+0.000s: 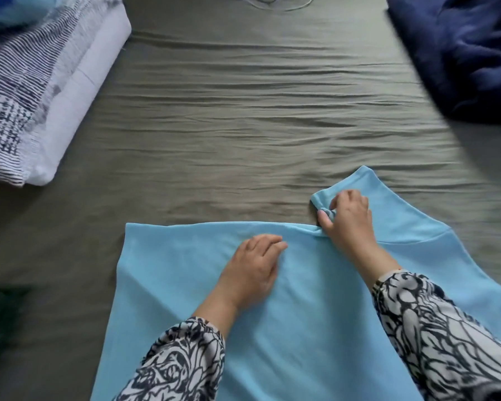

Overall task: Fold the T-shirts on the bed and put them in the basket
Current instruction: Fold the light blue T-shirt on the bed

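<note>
A light blue T-shirt lies spread on the grey bed sheet right in front of me. Its far edge runs straight across, and one sleeve sticks out at the upper right. My left hand rests flat on the shirt near that far edge, fingers loosely bent. My right hand pinches a bunched bit of the sleeve's edge between thumb and fingers. No basket is in view.
A folded white and dark-striped blanket pile sits at the far left. A dark blue fleece blanket lies at the far right. A thin cable lies at the top edge. Something dark is at the lower left.
</note>
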